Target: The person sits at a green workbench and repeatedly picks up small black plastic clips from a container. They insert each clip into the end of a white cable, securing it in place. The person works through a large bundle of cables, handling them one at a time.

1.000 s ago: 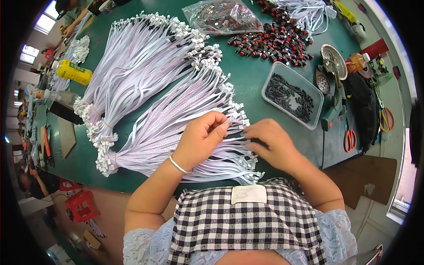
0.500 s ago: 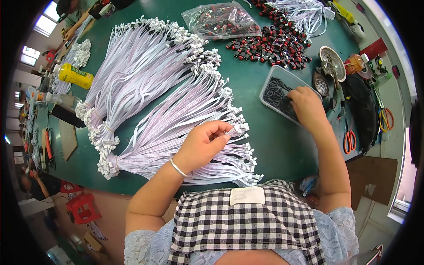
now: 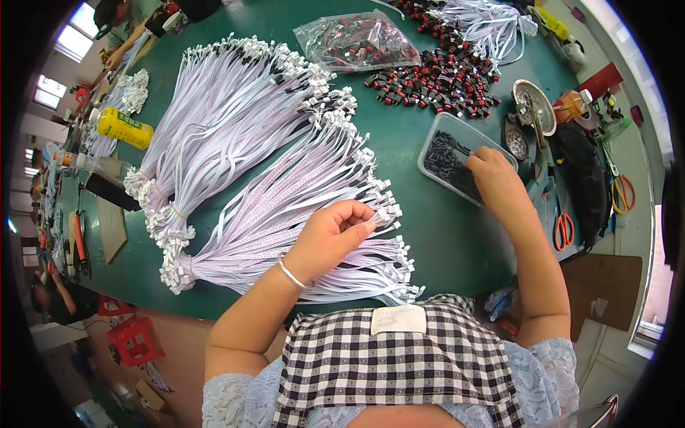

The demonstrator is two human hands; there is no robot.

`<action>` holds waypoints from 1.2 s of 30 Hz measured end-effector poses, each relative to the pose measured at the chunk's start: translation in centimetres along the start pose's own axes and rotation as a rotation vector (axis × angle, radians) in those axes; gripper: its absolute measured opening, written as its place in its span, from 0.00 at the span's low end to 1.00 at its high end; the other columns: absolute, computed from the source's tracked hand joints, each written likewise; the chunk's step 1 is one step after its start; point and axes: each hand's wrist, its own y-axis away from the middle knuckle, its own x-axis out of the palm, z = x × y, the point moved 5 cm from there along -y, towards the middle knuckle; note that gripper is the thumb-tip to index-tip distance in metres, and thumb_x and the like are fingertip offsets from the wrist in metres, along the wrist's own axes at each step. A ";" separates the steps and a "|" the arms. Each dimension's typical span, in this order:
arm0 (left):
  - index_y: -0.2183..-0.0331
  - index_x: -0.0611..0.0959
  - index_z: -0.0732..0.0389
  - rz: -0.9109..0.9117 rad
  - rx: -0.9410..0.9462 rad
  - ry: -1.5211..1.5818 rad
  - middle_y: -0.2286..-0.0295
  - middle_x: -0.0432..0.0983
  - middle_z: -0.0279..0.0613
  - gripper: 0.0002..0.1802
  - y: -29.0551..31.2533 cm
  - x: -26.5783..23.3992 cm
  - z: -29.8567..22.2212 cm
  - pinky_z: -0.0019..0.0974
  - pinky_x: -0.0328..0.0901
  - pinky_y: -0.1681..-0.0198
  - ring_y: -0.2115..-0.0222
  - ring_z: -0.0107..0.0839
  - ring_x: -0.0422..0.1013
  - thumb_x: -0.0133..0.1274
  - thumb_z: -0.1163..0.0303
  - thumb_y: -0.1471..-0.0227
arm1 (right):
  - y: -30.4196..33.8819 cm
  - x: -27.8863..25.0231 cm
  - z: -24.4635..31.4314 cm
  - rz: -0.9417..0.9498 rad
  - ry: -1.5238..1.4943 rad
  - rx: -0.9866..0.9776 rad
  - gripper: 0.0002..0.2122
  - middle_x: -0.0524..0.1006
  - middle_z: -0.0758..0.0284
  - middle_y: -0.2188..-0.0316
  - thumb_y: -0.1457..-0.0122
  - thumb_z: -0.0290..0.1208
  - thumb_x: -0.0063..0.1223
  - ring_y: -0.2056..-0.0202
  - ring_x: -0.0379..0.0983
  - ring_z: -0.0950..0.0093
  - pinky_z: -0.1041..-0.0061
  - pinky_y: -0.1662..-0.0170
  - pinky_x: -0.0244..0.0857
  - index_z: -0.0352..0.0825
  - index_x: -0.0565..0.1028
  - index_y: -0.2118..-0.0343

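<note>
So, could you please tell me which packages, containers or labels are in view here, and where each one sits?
Clear plastic bag: far side of table, crumpled, holding red and black parts.
Clear plastic tub: rectangular, small black parts inside, right hand reaching in.
Yellow bottle: lying at far left, green cap.
White label: rectangular, on checked apron.

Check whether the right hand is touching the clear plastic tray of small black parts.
Touching. The head view shows the right hand with fingers down inside the clear plastic tray, on the black parts.
</note>
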 end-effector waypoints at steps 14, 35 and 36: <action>0.67 0.75 0.61 0.030 -0.005 0.137 0.75 0.70 0.30 0.05 -0.5 -0.2 0.2 0.21 0.62 0.72 0.78 0.17 0.65 0.53 0.72 0.47 | -0.2 -0.9 -0.4 -0.147 -0.013 -0.020 0.04 0.71 0.66 0.72 0.54 0.23 0.53 0.66 0.70 0.64 0.67 0.62 0.66 0.35 0.73 0.74; 0.67 0.75 0.61 0.042 0.016 0.164 0.75 0.69 0.29 0.06 -0.4 0.0 0.2 0.21 0.61 0.71 0.76 0.16 0.63 0.53 0.71 0.47 | -0.9 -0.3 0.0 -0.079 -0.129 0.034 0.05 0.74 0.62 0.71 0.48 0.25 0.51 0.65 0.72 0.61 0.64 0.61 0.66 0.35 0.76 0.68; 0.67 0.75 0.60 0.038 0.015 0.167 0.75 0.69 0.29 0.06 -0.3 -0.1 0.2 0.21 0.61 0.71 0.76 0.16 0.64 0.53 0.71 0.47 | -0.9 -0.1 0.0 -0.071 -0.118 0.038 0.05 0.74 0.62 0.71 0.48 0.25 0.52 0.65 0.72 0.61 0.64 0.62 0.66 0.35 0.76 0.68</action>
